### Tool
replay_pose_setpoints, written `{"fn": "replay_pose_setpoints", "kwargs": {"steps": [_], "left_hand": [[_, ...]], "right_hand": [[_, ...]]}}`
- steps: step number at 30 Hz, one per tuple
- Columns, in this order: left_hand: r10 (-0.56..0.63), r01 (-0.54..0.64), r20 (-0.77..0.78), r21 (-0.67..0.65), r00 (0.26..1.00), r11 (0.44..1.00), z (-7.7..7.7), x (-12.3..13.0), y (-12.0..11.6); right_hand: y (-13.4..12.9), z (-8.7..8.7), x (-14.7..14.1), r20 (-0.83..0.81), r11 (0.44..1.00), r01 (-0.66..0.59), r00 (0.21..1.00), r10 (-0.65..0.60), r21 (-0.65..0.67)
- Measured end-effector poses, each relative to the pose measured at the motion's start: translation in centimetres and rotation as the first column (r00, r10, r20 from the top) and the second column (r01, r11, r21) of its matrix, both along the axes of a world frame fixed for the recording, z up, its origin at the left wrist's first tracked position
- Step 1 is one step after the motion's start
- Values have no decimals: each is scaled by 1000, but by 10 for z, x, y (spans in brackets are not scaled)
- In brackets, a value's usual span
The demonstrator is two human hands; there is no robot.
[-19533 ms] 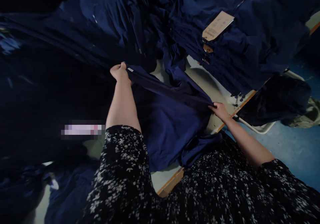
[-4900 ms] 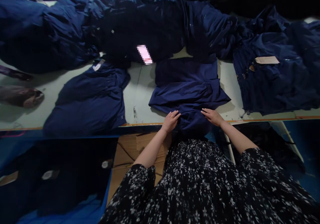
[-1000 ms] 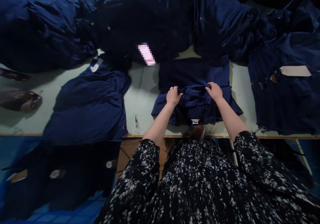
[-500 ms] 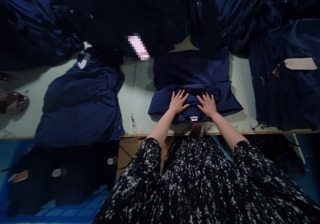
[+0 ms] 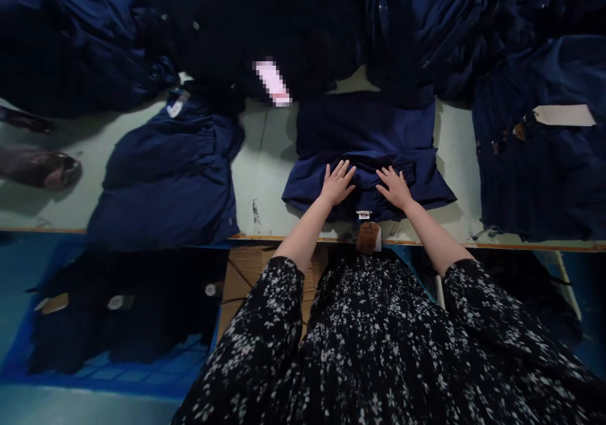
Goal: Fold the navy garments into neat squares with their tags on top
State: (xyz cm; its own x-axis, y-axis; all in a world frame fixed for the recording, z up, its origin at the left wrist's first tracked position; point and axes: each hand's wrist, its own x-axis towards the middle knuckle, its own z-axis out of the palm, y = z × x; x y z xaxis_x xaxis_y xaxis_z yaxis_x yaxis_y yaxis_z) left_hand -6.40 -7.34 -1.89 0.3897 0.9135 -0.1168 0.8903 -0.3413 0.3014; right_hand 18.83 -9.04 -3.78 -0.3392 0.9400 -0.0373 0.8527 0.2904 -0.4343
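Observation:
A navy blue garment (image 5: 367, 131) lies folded on the pale table top (image 5: 267, 166), with a folded band of cloth across its near part. My left hand (image 5: 338, 184) rests flat on that band, fingers spread. My right hand (image 5: 394, 188) lies flat on it too, a short way to the right. A small white neck label (image 5: 363, 215) shows at the garment's near edge. Below it a brown hang tag (image 5: 368, 237) dangles over the table's edge. Neither hand grips anything.
Another folded navy garment (image 5: 165, 182) lies to the left, and a navy stack with a paper tag (image 5: 563, 115) lies to the right. A large dark heap of clothes (image 5: 265, 27) fills the far side. Below the table's edge are a blue crate (image 5: 118, 349) holding dark garments and a cardboard box (image 5: 246, 280).
Earlier my hands held the navy garment up by its edges, then gathered its cloth. Now both lie flat on the folded garment, which sits nearer the table's edge, with its label and tag showing.

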Motion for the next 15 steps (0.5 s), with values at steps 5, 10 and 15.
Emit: {"fn": "replay_pose_setpoints", "kwargs": {"steps": [5,10,15], "left_hand": [[226,-244,126,151,966,958,-2,-21,-80],[393,-392,2,84,919,916,-22,-48,-123],[312,-315,-121,0,942,949,-24,-49,-111]], "right_hand": [[-54,0,36,-128,978,19,992,8,207],[-95,-22,64,82,973,93,990,-112,210],[-83,-28,76,246,994,79,964,-97,79]]}}
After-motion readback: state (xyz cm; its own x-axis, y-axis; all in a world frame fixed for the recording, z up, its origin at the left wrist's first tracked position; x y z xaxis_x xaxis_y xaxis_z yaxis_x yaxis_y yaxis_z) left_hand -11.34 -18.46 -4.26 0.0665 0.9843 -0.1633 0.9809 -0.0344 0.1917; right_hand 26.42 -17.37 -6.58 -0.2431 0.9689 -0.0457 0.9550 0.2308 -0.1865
